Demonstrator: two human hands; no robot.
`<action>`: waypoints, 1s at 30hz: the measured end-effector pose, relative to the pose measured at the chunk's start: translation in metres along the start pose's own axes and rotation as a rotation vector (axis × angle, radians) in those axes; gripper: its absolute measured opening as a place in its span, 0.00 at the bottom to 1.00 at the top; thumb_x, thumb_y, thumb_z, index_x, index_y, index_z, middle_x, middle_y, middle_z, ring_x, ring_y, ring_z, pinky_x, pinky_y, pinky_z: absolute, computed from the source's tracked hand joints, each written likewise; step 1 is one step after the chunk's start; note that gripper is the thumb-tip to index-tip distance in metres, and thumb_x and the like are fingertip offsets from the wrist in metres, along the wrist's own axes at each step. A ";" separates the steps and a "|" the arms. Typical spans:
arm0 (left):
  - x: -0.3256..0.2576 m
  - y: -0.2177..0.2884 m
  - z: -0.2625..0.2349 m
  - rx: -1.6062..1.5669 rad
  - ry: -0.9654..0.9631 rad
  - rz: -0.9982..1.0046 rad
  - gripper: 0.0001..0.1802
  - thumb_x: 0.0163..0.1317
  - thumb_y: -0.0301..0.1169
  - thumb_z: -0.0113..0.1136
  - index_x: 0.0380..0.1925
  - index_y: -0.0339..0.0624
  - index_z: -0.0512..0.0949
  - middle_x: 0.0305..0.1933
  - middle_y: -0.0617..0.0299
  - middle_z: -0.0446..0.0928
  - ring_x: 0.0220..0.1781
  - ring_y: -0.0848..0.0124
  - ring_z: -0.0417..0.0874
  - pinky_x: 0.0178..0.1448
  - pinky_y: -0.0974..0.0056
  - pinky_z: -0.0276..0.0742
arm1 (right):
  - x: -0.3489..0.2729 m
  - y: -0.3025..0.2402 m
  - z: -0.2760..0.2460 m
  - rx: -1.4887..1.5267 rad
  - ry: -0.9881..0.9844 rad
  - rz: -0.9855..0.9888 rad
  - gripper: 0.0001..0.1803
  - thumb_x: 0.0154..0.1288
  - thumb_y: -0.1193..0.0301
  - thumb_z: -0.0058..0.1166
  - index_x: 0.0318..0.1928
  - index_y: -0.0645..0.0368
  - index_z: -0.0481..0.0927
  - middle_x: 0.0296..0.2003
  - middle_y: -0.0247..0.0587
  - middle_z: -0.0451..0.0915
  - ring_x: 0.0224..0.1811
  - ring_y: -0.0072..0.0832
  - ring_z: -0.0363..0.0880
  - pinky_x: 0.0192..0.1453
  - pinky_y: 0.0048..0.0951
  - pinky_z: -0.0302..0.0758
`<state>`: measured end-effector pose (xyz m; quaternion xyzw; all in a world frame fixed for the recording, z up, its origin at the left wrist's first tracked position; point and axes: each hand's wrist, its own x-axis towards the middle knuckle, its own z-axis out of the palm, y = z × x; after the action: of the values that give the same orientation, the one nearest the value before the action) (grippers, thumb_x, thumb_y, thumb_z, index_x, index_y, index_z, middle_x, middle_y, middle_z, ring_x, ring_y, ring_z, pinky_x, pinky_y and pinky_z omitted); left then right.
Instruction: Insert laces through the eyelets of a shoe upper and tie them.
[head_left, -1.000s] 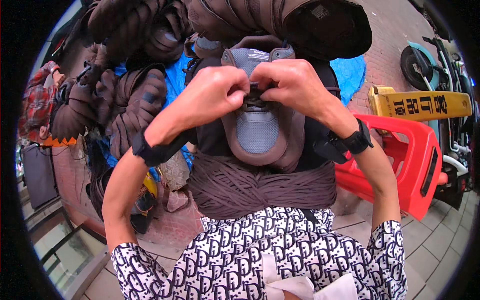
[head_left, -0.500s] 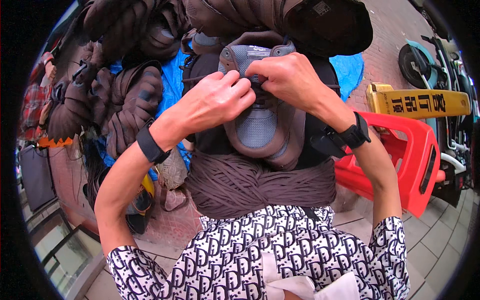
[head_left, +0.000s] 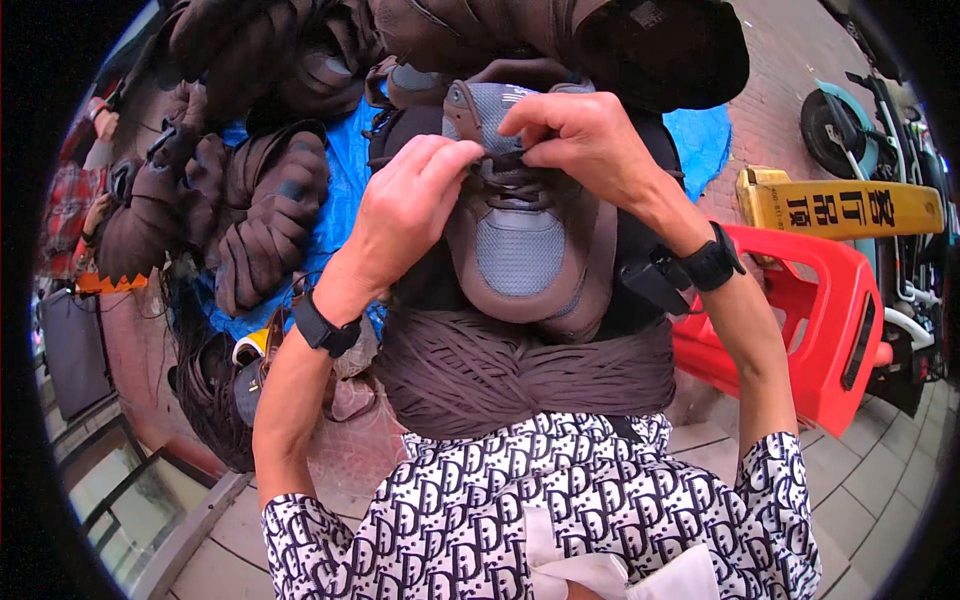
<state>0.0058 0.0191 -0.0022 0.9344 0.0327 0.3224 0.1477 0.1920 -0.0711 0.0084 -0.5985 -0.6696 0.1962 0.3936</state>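
Note:
A brown shoe with a grey mesh toe rests in front of me, toe pointing at me. Dark lace crosses its lower eyelets. At the left eyelet row, my left hand pinches the lace between thumb and finger. My right hand is closed in a pinch on the lace over the tongue, its fingers bent. Both hands are only a little apart. Between the shoe and my lap lies a thick bundle of brown shoelaces.
Stacked brown shoes sit at left on a blue sheet, with more shoes beyond. At right stand a red plastic stool, a yellow box-like bar and parked two-wheelers. Another person's checked sleeve shows far left.
My left hand has moved back from the shoe's middle to its left edge and turned more upright, uncovering the crossed lace. The right hand stays near the tongue, its fingers shifted slightly.

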 end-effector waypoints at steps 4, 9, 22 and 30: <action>-0.002 -0.001 -0.005 -0.088 -0.056 -0.030 0.17 0.43 0.15 0.55 0.37 0.37 0.73 0.33 0.56 0.73 0.35 0.60 0.75 0.36 0.63 0.74 | 0.000 -0.002 -0.002 0.006 0.008 0.007 0.15 0.40 0.84 0.55 0.34 0.60 0.78 0.22 0.35 0.75 0.25 0.20 0.73 0.30 0.20 0.71; 0.010 -0.001 -0.010 -0.068 -0.184 0.036 0.12 0.44 0.15 0.54 0.32 0.36 0.73 0.31 0.54 0.72 0.33 0.59 0.75 0.36 0.64 0.72 | 0.000 -0.003 -0.005 0.011 0.022 0.049 0.16 0.40 0.83 0.54 0.35 0.59 0.79 0.22 0.35 0.76 0.25 0.18 0.73 0.31 0.18 0.72; 0.010 0.004 0.004 0.052 -0.076 0.001 0.11 0.44 0.16 0.56 0.31 0.36 0.71 0.27 0.54 0.70 0.29 0.60 0.75 0.32 0.63 0.72 | -0.001 -0.003 -0.007 0.130 -0.005 0.146 0.15 0.41 0.83 0.54 0.35 0.60 0.79 0.22 0.33 0.75 0.25 0.17 0.73 0.31 0.17 0.72; -0.003 0.008 0.016 0.037 0.010 -0.142 0.11 0.44 0.18 0.55 0.30 0.38 0.70 0.26 0.56 0.69 0.29 0.61 0.74 0.30 0.63 0.72 | -0.017 0.009 -0.028 0.077 0.099 0.212 0.12 0.38 0.79 0.55 0.29 0.62 0.80 0.22 0.38 0.78 0.25 0.19 0.75 0.32 0.19 0.72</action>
<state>0.0128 0.0069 -0.0137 0.9307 0.1057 0.3152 0.1526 0.2184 -0.0917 0.0144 -0.6595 -0.5742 0.2325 0.4258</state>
